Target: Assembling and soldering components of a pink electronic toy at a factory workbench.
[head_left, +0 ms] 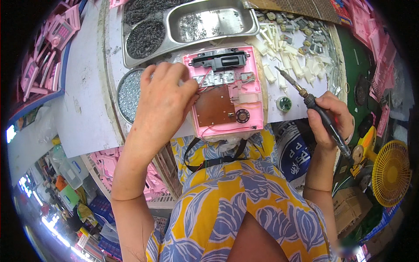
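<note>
Cluttered workbench point(87, 109), white top, w/ the pink housing point(224, 91) as your landmark at its near edge. Left of it, a round dish of screws point(127, 94); your left hand point(163, 102) lies on the housing's left rim, fingers curled down to pin it steady. Behind it sits a steel tray point(209, 22). Right of it your right hand point(329, 120) is fisted round a soldering iron point(312, 105), tip raised clear over open tabletop; white plastic parts point(292, 61) crowd beyond.
</note>
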`<state>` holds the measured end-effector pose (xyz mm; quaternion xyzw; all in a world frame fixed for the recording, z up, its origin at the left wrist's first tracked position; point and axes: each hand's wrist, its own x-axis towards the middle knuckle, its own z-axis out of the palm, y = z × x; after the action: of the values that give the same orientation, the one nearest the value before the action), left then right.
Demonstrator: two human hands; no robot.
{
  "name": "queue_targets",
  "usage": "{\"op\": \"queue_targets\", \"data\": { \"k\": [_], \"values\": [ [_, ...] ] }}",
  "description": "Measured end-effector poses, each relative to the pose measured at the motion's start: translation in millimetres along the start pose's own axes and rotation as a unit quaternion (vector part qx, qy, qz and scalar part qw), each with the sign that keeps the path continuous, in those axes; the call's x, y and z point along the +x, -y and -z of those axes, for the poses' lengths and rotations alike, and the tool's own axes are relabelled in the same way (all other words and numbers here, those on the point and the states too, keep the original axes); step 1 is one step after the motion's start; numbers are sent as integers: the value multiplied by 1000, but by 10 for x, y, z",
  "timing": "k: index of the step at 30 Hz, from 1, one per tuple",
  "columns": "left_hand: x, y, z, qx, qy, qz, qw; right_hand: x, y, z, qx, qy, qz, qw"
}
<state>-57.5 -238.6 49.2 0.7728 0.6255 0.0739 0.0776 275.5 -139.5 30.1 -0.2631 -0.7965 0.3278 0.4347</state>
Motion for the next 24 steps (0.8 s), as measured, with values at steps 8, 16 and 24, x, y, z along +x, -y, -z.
{"op": "queue_targets", "data": {
  "k": [8,16,24],
  "values": [
    [184,-219,-295,-441,-134,170,871,303,228,-493,163,-68,-206,963],
    [238,-351,-347,-681,-112,227,687,686,225,-1088,233,38,-215,948],
    [216,-235,-364,-478,-172,148,849,618,148,-1093,125,34,-127,983]
  ]
}}
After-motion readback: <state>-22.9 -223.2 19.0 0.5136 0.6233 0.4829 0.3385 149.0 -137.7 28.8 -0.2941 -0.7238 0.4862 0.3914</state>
